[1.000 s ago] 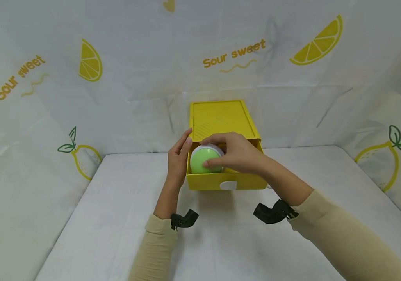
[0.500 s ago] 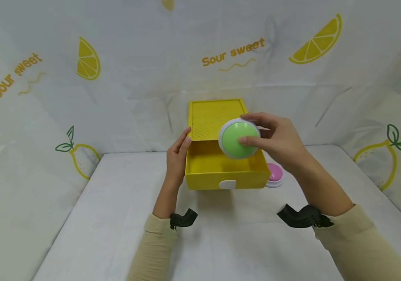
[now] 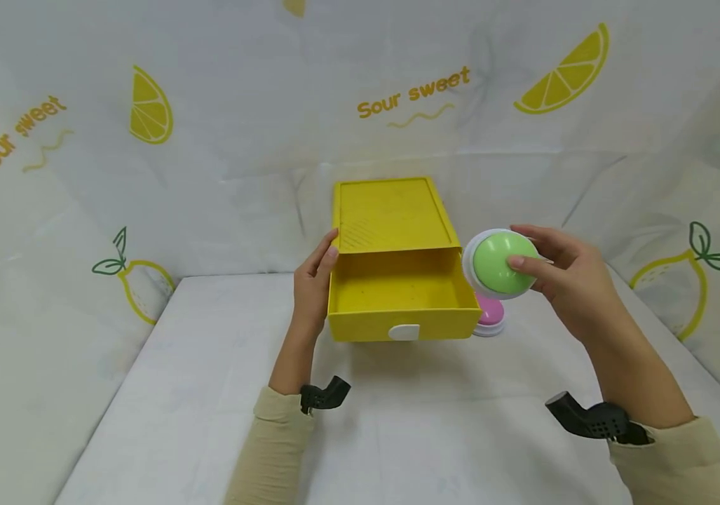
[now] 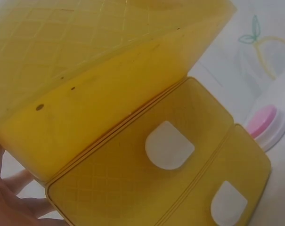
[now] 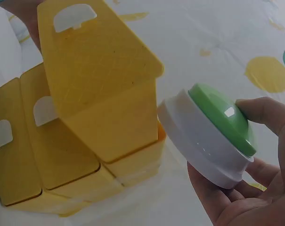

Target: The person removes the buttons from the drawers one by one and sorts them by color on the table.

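Note:
My right hand (image 3: 577,287) holds a round push button with a green dome (image 3: 495,256) and white base in the air, right of the yellow drawer cabinet (image 3: 397,210). In the right wrist view its thumb presses the green dome (image 5: 222,117) and the other fingers support the white base from below. The cabinet's top drawer (image 3: 360,326) is pulled out, and its visible inside holds nothing. Against the cabinet's left side lies my left hand (image 3: 312,287), fingers extended and thumb near the front edge.
A pink push button (image 3: 491,310) with a white base stands on the white-covered table (image 3: 208,365), partly hidden behind the drawer's right side. Two lower drawers with white handles (image 4: 170,146) show closed beneath. A lemon-print cloth (image 3: 259,126) hangs behind the cabinet.
My right hand has lifted the green push button out of the drawer and carried it to the right, past the cabinet's side. The pink button has come into view. My left hand stays on the cabinet.

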